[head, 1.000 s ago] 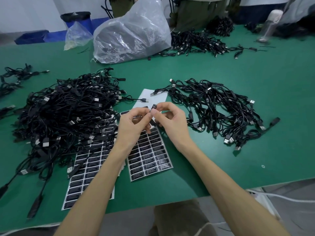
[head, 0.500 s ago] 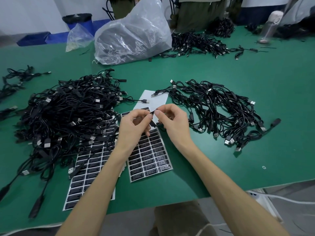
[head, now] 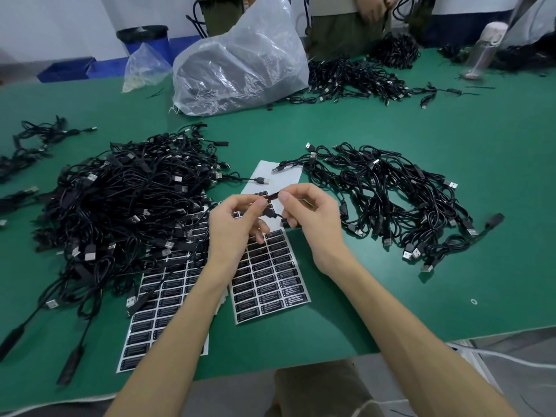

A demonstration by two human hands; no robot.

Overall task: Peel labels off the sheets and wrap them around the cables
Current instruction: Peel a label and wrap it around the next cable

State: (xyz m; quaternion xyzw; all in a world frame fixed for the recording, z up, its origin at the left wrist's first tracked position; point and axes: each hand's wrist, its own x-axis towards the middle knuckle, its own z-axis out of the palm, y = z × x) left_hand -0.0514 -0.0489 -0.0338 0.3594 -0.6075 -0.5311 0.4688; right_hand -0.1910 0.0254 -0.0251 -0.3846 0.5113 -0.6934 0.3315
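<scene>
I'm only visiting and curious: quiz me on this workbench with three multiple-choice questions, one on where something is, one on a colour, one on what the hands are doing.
1. Seen from the left hand and right hand, where is the bigger cable pile? A) right B) left C) on the floor
2. What colour is the table? A) white B) red C) green
3. What are both hands doing? A) pinching a black label between them B) lying flat C) holding scissors
Answers: 1 B, the denser heap lies beside the left forearm; 2 C, green shows all around the piles; 3 A, both hands' fingertips meet on the label.
</scene>
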